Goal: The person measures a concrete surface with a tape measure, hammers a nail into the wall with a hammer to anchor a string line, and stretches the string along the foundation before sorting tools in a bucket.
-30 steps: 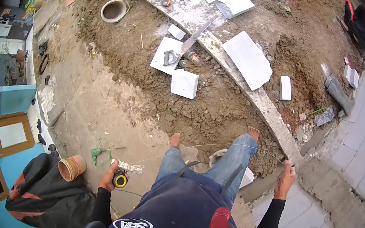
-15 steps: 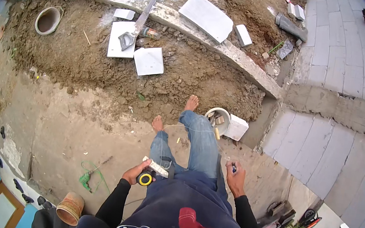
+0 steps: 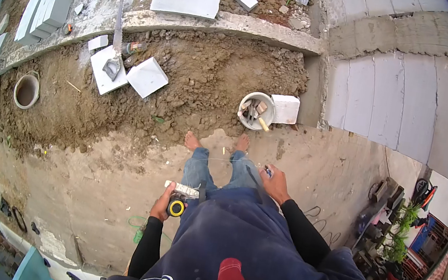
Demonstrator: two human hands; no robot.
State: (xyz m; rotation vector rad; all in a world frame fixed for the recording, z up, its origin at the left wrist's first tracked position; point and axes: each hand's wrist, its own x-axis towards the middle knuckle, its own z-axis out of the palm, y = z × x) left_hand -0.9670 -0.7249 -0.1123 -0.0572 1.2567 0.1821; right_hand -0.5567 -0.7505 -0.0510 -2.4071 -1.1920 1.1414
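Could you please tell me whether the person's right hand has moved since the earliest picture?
Yes: the right hand has moved away from the concrete ledge, and is now closer to the left hand.

A tape measure (image 3: 175, 208) sits in the left hand (image 3: 160, 205); ahead, a saw (image 3: 117, 37) lies on a block (image 3: 106, 85), left of a bucket (image 3: 269, 104) of tools (image 3: 261, 108) beside another block (image 3: 286, 110).

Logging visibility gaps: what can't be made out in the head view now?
Small pale-and-dark object: head view, mostly covered by the right hand.
Thin pale string: head view, too fine to trace fully.
Green plastic tool: head view, partly hidden by the black left sleeve.
Round whitish bucket's lower contents: head view, hidden beneath upper ones.
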